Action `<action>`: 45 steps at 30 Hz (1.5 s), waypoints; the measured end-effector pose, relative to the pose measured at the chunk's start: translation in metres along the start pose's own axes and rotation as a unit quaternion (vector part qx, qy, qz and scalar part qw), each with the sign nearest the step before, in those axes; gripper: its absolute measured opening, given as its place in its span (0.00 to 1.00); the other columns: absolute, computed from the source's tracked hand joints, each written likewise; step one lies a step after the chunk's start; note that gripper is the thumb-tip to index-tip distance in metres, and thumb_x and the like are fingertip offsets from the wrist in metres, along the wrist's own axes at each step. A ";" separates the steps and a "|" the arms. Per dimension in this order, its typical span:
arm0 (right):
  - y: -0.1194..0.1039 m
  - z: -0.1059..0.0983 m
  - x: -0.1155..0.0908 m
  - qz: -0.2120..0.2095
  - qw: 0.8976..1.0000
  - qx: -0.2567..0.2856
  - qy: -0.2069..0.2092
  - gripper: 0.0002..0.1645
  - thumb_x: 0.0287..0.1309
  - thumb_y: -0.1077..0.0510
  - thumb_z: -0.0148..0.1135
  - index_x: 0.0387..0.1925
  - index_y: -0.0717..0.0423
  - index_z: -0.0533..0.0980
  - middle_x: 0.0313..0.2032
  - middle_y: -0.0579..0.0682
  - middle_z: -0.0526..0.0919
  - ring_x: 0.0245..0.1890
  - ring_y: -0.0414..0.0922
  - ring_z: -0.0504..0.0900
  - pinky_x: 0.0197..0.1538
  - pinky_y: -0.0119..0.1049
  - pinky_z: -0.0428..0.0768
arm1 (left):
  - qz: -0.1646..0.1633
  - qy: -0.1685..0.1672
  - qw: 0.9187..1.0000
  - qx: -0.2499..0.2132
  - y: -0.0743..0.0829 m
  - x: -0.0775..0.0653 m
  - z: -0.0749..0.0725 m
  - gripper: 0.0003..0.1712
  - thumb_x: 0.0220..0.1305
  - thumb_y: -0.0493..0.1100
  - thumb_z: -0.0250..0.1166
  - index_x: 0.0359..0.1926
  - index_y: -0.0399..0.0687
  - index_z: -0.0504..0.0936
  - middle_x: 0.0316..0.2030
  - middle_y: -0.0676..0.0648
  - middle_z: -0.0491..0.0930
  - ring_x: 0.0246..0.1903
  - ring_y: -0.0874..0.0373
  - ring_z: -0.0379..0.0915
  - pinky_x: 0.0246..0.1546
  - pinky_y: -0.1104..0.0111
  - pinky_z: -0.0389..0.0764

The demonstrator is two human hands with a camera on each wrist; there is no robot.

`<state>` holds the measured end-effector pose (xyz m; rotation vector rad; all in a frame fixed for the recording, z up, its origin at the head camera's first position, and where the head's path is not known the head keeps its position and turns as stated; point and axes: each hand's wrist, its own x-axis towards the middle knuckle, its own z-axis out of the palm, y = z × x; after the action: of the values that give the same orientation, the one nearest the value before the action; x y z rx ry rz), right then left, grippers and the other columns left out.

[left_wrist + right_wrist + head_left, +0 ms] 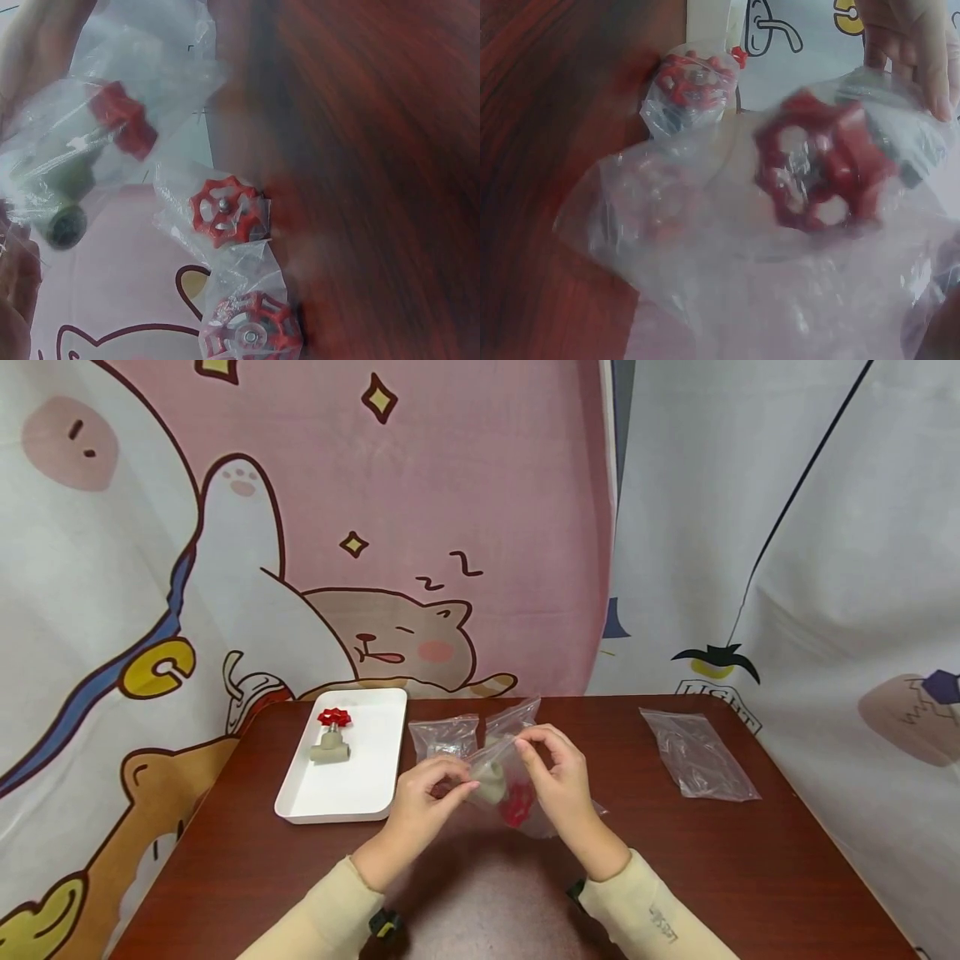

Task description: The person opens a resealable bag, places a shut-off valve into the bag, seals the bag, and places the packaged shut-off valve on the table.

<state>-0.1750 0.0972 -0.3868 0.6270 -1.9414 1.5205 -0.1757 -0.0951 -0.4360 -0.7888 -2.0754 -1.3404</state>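
Note:
My left hand (423,802) and right hand (561,781) hold a clear zip bag (542,828) above the middle of the table. Thumb and fingers of each pinch its upper edge at separate spots. Inside the bag is a beige pipe valve (491,783) with a red handwheel (821,165); through the plastic it hangs tilted, wheel toward the right in the head view. Whether the bag's seal is parted cannot be made out. Seen by the left wrist camera, the valve's round pipe end (67,227) points down.
A white tray (375,777) at the left holds an unwrapped valve (330,745) with a red wheel. Behind my hands lie two bagged valves, their red wheels (227,212) showing in the left wrist view. A flat clear bag (701,756) lies at the right.

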 end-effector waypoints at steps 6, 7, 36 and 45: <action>0.000 -0.001 -0.001 0.013 1.000 0.003 -0.001 0.02 0.56 0.73 0.59 0.32 0.74 0.76 0.30 0.62 0.79 0.34 0.40 0.75 0.42 0.21 0.72 | -0.010 -0.003 1.000 0.022 -0.001 0.003 -0.004 0.06 0.51 0.38 0.72 0.27 0.50 0.82 0.22 0.53 0.80 0.22 0.67 0.74 0.22 0.77 0.77; 0.002 -0.001 -0.001 0.017 1.000 0.003 0.000 0.02 0.55 0.74 0.59 0.32 0.73 0.76 0.30 0.62 0.79 0.33 0.40 0.75 0.42 0.21 0.72 | -0.013 -0.005 1.000 0.021 0.000 0.003 -0.004 0.05 0.51 0.39 0.72 0.27 0.50 0.82 0.22 0.53 0.80 0.22 0.68 0.74 0.22 0.77 0.77; 0.020 -0.016 -0.001 0.044 0.993 -0.001 -0.105 0.04 0.52 0.71 0.64 0.33 0.66 0.80 0.30 0.56 0.80 0.30 0.39 0.74 0.32 0.25 0.72 | -0.084 -0.026 0.995 0.039 -0.003 0.002 -0.004 0.03 0.55 0.43 0.70 0.31 0.51 0.84 0.28 0.55 0.81 0.23 0.68 0.72 0.24 0.75 0.78; 0.016 -0.012 0.003 -0.005 0.995 -0.044 -0.087 0.03 0.48 0.73 0.66 0.28 0.65 0.81 0.29 0.56 0.82 0.29 0.43 0.77 0.30 0.24 0.71 | -0.072 -0.015 0.996 0.053 -0.008 0.004 -0.005 0.06 0.52 0.41 0.72 0.31 0.52 0.84 0.28 0.56 0.80 0.27 0.64 0.75 0.26 0.70 0.79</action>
<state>-0.1862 0.1129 -0.3941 0.7498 -2.1191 1.4053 -0.1833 -0.1019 -0.4365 -0.6290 -2.2434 -1.2883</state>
